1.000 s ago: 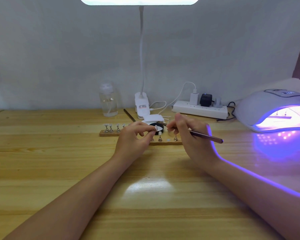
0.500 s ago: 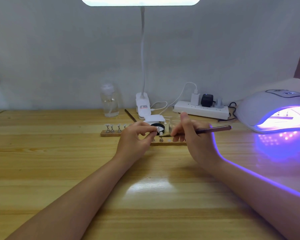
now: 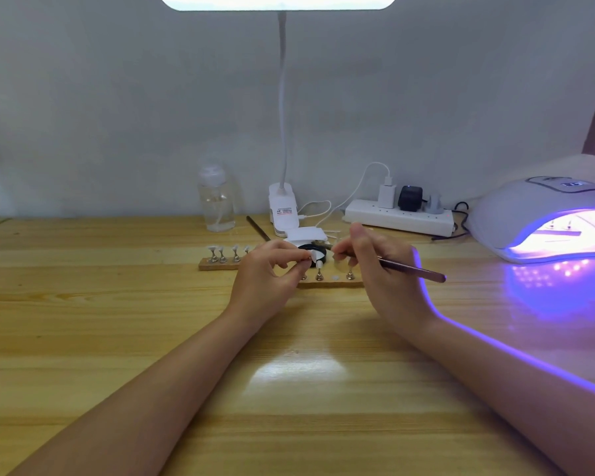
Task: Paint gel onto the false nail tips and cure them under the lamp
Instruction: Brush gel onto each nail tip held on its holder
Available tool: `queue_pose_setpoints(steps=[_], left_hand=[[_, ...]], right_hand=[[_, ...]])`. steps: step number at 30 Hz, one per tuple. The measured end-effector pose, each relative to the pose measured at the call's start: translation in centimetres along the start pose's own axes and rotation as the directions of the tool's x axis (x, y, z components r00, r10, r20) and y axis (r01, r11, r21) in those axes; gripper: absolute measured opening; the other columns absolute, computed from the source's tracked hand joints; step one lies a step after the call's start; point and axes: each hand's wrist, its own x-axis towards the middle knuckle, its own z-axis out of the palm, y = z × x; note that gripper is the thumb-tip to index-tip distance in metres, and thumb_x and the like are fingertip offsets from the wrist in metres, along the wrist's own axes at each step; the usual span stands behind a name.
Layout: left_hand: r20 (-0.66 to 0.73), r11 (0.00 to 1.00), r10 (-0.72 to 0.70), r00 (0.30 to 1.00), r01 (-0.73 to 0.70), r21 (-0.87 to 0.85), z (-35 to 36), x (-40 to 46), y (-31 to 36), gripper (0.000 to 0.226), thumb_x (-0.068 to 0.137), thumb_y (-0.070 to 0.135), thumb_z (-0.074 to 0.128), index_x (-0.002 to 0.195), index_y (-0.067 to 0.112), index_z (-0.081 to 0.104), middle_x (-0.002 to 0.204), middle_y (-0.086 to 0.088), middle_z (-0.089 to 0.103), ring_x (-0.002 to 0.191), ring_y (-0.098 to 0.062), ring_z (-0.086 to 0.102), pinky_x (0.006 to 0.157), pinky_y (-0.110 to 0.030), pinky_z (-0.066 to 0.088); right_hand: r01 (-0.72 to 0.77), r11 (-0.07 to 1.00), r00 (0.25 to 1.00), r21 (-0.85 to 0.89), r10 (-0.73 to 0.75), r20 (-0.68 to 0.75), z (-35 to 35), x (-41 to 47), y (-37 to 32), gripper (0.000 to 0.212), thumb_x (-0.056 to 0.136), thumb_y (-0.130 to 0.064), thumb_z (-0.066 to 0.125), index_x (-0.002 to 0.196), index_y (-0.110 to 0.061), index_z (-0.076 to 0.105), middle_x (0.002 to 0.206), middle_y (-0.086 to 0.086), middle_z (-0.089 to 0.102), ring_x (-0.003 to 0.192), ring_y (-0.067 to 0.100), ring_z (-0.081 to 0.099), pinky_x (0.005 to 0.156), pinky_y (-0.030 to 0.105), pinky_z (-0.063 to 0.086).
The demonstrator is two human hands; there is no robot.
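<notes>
My left hand (image 3: 267, 281) pinches a small white false nail tip (image 3: 310, 256) just above a wooden holder strip (image 3: 330, 284). That strip carries several nail tips on metal stands (image 3: 222, 254). My right hand (image 3: 380, 269) holds a thin dark gel brush (image 3: 413, 270), its handle pointing right and slightly down, its tip near the pinched nail. A black gel pot (image 3: 312, 251) sits behind my fingers, partly hidden. The white UV curing lamp (image 3: 543, 214) glows purple at the right.
A clear bottle (image 3: 216, 204), a clip desk lamp base (image 3: 282, 209) and a white power strip (image 3: 399, 219) with plugs and cables line the back wall. A second brush (image 3: 257, 227) lies near the lamp base. The wooden table (image 3: 117, 321) stretches toward me.
My right hand tilted the brush: its handle end dropped from level back down to the right, and the tip rose toward the nail. My left hand stayed put.
</notes>
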Motion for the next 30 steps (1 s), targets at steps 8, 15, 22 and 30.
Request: queue_pose_setpoints(steps=[8, 15, 22, 30], left_hand=[[-0.004, 1.0, -0.011, 1.0, 0.011, 0.003, -0.07, 0.0, 0.02, 0.017, 0.077, 0.005, 0.07, 0.09, 0.016, 0.072, 0.076, 0.016, 0.059, 0.077, -0.004, 0.056, 0.069, -0.008, 0.038], [-0.014, 0.999, -0.038, 0.999, 0.038, -0.019, -0.1, -0.05, 0.09, 0.015, 0.074, 0.008, 0.073, 0.081, 0.021, 0.071, 0.078, 0.015, 0.059, 0.07, -0.003, 0.049, 0.066, -0.01, 0.037], [-0.044, 0.992, 0.041, 0.998, -0.046, -0.117, -0.15, -0.2, 0.41, 0.03, 0.07, 0.001, 0.075, 0.065, 0.027, 0.062, 0.076, 0.013, 0.06, 0.071, 0.004, 0.052, 0.064, -0.009, 0.039], [-0.051, 0.989, -0.054, 0.997, 0.047, -0.137, -0.14, -0.11, 0.05, 0.028, 0.07, 0.007, 0.076, 0.065, 0.032, 0.064, 0.064, 0.015, 0.061, 0.061, -0.004, 0.044, 0.061, -0.011, 0.037]], right_hand=[[-0.007, 0.999, 0.999, 0.038, 0.009, -0.044, 0.04, 0.15, 0.16, 0.037, 0.091, -0.033, 0.045, 0.062, -0.024, 0.066, 0.057, -0.008, 0.064, 0.057, 0.001, 0.059, 0.062, 0.017, 0.046], [-0.105, 0.988, 0.994, 0.112, 0.108, -0.021, 0.07, -0.21, -0.1, 0.045, 0.082, -0.048, 0.044, 0.051, -0.022, 0.065, 0.053, 0.001, 0.064, 0.049, 0.012, 0.061, 0.056, 0.024, 0.051], [-0.109, 0.976, 0.981, 0.19, 0.136, -0.139, 0.19, 0.11, -0.5, 0.046, 0.092, -0.037, 0.041, 0.057, -0.019, 0.065, 0.053, 0.002, 0.063, 0.05, 0.013, 0.053, 0.051, 0.019, 0.041], [0.077, 0.997, 0.997, -0.03, -0.077, 0.012, 0.21, -0.43, 0.04, 0.04, 0.091, -0.029, 0.044, 0.063, -0.012, 0.068, 0.059, -0.013, 0.062, 0.06, -0.001, 0.059, 0.059, 0.014, 0.044]])
